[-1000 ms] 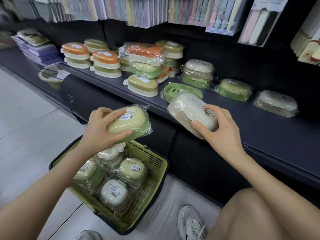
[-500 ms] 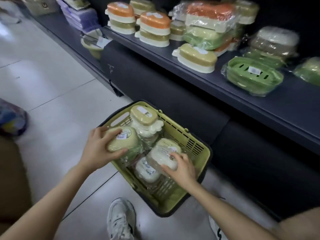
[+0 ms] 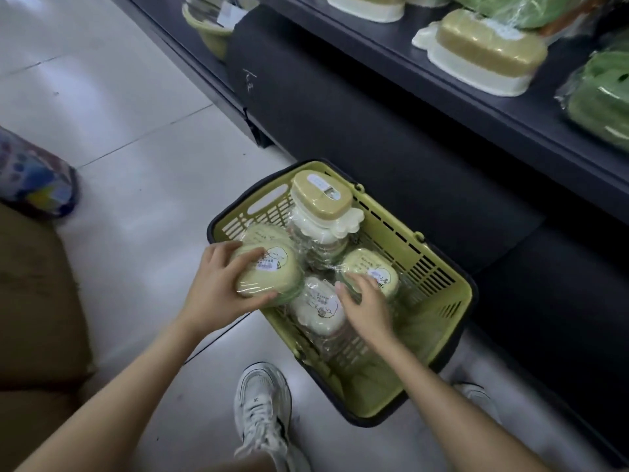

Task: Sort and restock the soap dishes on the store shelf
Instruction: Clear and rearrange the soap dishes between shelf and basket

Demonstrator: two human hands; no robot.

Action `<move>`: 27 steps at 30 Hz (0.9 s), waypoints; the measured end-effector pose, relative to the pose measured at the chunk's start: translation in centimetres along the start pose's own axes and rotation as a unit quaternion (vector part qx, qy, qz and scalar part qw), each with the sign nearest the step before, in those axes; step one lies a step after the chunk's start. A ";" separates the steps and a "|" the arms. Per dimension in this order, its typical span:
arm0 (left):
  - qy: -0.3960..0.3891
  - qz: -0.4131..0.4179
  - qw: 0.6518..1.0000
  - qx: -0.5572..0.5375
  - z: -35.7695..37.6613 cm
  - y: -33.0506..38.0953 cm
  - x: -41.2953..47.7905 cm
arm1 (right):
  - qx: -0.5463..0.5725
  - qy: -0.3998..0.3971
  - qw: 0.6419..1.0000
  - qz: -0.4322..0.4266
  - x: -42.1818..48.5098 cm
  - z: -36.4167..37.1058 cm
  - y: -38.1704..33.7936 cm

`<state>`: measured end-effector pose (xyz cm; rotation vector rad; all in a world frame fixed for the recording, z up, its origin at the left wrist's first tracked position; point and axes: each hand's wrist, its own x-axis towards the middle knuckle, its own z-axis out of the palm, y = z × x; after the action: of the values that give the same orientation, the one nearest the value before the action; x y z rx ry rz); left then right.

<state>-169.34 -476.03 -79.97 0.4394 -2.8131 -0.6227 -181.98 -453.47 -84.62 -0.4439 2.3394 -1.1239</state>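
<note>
A yellow-green basket stands on the floor below the dark shelf. My left hand grips a plastic-wrapped yellow-green soap dish over the basket's left side. My right hand reaches into the basket, its fingers curled on the near edge of a wrapped pale-yellow dish. Between my hands lies a wrapped white dish. Behind them rises a stack of wrapped dishes topped by an olive-lidded one. Another pale dish lies partly hidden behind my left hand's dish.
On the shelf sit an olive-lidded dish on a cream base and wrapped green dishes. A green bowl sits on the low ledge at top left. My white shoe is beside the basket; a colourful bag and brown bulk lie left.
My view dropped from the shelf to the basket. My right hand brought its wrapped dish from the shelf edge down into the basket. My left hand lowered its yellow-green dish over the basket.
</note>
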 end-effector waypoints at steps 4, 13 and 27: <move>-0.018 0.073 0.997 -0.023 1.5 2.6 0.4 | -0.001 -0.168 0.979 -0.114 -1.0 -4.3 -3.2; -0.088 0.018 0.996 -0.028 4.1 5.9 3.0 | -0.104 -0.057 0.986 -0.118 0.5 -7.1 0.5; -0.030 -0.317 0.944 0.083 6.6 1.8 -2.5 | -0.393 -0.013 0.917 0.073 3.5 -5.1 3.2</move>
<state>-169.30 -471.17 -85.39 1.4109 -2.7642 -0.5070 -187.99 -450.05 -85.48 -0.5324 2.6702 -0.0578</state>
